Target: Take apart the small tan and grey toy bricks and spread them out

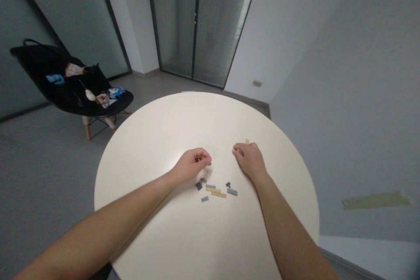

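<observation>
My left hand [190, 166] is raised just over the table, with thumb and fingers curled into a pinch. Whatever it may hold is too small to make out. To its right, my right hand [252, 160] pinches a small tan building brick [234, 148], mostly covered by the fingers. Just beyond those knuckles lies another tan piece [247, 141]. Nearer to me are loose building bricks: long tan bricks [218, 194], a grey brick [232, 192], a smaller grey brick [204, 199], a dark square piece [198, 186] and a small dark piece [228, 184].
All the bricks rest on a round white table [157, 122]. A black chair [59, 92] with a bag and several small items stands off to the left. Behind the table are glass doors [197, 26] and a pale wall [344, 109].
</observation>
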The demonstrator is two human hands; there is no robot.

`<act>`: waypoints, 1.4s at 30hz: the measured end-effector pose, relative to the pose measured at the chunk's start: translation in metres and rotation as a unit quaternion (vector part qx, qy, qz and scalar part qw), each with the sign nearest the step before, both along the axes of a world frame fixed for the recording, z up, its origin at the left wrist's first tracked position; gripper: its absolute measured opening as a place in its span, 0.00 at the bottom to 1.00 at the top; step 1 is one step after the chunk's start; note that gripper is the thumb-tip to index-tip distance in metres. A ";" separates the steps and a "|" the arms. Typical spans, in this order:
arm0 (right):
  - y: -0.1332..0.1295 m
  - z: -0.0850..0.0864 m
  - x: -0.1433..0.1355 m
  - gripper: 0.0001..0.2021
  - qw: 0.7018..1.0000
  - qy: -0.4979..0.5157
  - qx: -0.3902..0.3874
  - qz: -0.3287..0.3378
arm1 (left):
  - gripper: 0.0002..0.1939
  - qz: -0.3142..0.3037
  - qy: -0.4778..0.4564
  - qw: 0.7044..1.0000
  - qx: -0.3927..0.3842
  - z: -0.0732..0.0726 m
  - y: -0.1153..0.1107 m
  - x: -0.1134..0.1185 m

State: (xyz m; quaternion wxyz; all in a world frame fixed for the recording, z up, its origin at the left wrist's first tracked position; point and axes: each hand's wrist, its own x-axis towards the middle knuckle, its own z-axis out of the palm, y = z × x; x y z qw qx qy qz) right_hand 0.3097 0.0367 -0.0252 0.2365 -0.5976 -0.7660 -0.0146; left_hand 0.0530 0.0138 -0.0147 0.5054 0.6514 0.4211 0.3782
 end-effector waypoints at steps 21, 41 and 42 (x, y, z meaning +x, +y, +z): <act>0.003 0.001 -0.004 0.10 1.000 -0.025 0.003 0.013 | 0.12 -0.028 0.025 0.999 0.011 0.003 -0.001 -0.002; -0.039 0.050 -0.013 0.09 0.980 0.076 -0.158 0.093 | 0.12 -0.022 0.027 0.999 0.014 0.005 -0.001 -0.002; -0.047 0.056 -0.015 0.08 0.968 0.078 -0.212 0.108 | 0.12 -0.023 0.026 0.999 0.014 0.006 -0.002 -0.002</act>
